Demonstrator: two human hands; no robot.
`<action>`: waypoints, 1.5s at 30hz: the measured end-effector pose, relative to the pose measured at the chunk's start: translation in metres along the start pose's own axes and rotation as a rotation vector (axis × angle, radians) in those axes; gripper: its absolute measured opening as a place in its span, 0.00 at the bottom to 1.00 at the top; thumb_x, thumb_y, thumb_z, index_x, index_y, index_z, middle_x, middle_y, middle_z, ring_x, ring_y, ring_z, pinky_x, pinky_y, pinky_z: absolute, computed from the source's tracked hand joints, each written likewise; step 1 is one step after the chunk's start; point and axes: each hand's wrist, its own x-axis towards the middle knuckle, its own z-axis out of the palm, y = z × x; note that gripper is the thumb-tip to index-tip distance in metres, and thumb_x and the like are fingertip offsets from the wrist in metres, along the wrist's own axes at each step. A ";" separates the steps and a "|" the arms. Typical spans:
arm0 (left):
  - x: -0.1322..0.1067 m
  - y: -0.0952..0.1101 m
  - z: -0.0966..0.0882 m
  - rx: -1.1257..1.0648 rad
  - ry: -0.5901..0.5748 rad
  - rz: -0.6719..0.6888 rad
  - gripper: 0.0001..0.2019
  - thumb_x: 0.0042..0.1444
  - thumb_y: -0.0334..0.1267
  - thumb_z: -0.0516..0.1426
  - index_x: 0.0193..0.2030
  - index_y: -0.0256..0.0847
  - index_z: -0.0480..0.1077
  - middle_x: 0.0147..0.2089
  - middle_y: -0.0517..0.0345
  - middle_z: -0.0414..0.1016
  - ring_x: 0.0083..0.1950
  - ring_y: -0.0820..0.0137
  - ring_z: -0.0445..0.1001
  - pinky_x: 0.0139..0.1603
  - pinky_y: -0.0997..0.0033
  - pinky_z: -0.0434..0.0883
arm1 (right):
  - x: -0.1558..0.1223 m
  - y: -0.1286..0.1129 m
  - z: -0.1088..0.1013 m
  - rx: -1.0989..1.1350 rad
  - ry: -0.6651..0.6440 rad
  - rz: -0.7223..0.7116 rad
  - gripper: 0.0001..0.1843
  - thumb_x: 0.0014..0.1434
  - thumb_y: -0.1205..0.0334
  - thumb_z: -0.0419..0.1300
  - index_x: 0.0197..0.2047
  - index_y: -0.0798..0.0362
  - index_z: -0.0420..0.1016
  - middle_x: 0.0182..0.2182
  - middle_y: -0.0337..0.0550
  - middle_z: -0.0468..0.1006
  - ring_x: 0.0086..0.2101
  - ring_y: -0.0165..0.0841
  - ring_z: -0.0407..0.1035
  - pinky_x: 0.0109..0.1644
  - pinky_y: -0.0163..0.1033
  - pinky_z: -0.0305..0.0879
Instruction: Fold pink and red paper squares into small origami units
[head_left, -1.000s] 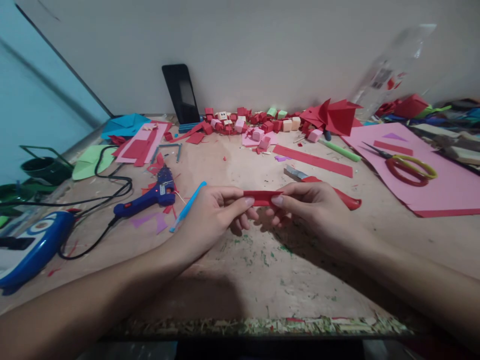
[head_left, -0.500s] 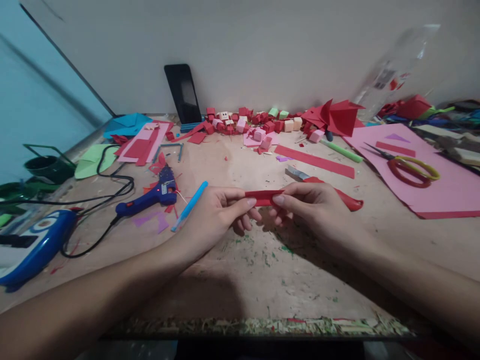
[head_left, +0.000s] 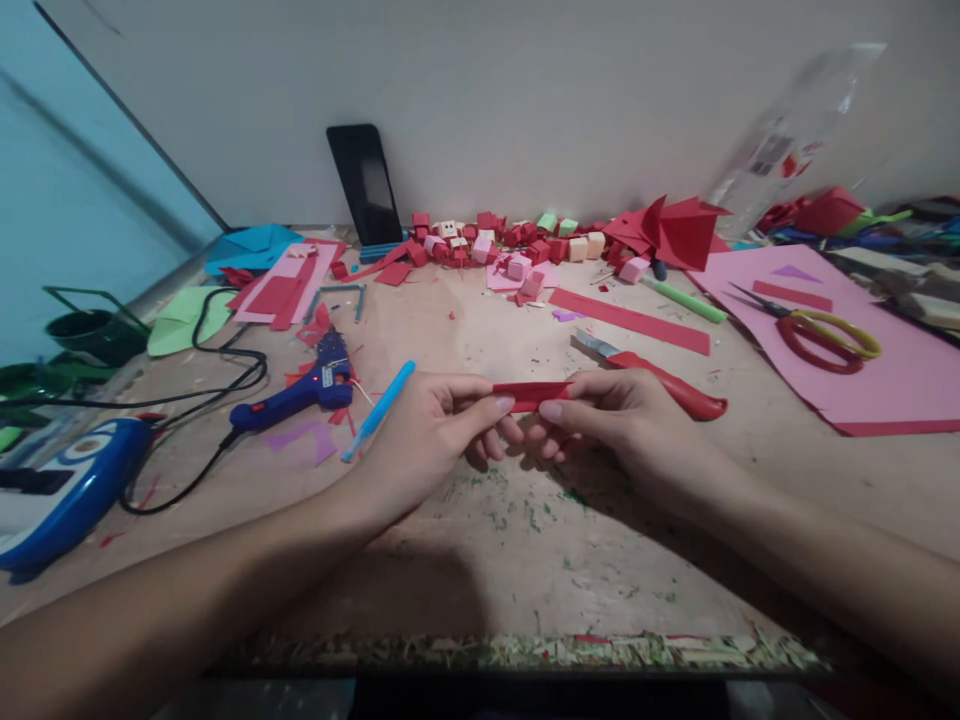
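Observation:
A short red paper strip (head_left: 529, 394) with a lengthwise fold is stretched between my two hands, a little above the table. My left hand (head_left: 461, 420) pinches its left end between thumb and fingers. The right end is pinched by my right hand (head_left: 600, 410), thumb on the near face. Just behind my right hand lies a knife (head_left: 667, 385) with a red handle, partly covered by the fingers. A bright blue pen-like stick (head_left: 381, 408) rests beside my left hand.
A blue glue gun (head_left: 307, 390) with a black cord lies left. Small paper cubes (head_left: 517, 267) line the back near a propped phone (head_left: 364, 185). Scissors (head_left: 814, 335) rest on pink paper (head_left: 885, 395) at right. A long red strip (head_left: 630, 320) lies behind the knife.
My right thumb has slid slightly left along the red paper strip, toward my left hand. My left hand stays almost still.

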 end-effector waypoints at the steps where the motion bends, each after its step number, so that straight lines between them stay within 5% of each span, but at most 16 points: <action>1: 0.000 0.000 0.000 0.001 0.002 0.001 0.13 0.64 0.36 0.59 0.31 0.33 0.80 0.26 0.55 0.79 0.26 0.74 0.73 0.29 0.76 0.70 | 0.000 0.000 0.000 0.017 0.003 0.001 0.14 0.52 0.54 0.77 0.26 0.55 0.82 0.29 0.47 0.87 0.26 0.30 0.79 0.32 0.32 0.76; 32: -0.001 0.006 0.002 0.097 -0.016 -0.013 0.13 0.63 0.38 0.60 0.29 0.34 0.78 0.27 0.56 0.78 0.27 0.74 0.74 0.30 0.77 0.70 | 0.001 0.001 -0.002 0.012 -0.035 0.012 0.12 0.55 0.56 0.75 0.29 0.57 0.84 0.29 0.48 0.86 0.26 0.31 0.77 0.32 0.34 0.76; 39: 0.000 0.006 0.003 -0.007 0.160 0.050 0.08 0.57 0.39 0.66 0.37 0.38 0.74 0.31 0.62 0.75 0.26 0.76 0.74 0.27 0.77 0.72 | 0.003 0.004 -0.005 0.112 0.016 0.007 0.11 0.55 0.57 0.76 0.30 0.57 0.85 0.28 0.47 0.85 0.25 0.29 0.77 0.31 0.30 0.74; 45: 0.000 0.007 0.004 -0.001 0.142 0.064 0.06 0.56 0.36 0.66 0.34 0.37 0.74 0.31 0.62 0.74 0.25 0.77 0.72 0.26 0.78 0.71 | 0.002 0.005 -0.001 0.118 0.029 0.011 0.12 0.54 0.57 0.76 0.31 0.58 0.85 0.28 0.49 0.86 0.27 0.30 0.79 0.32 0.31 0.75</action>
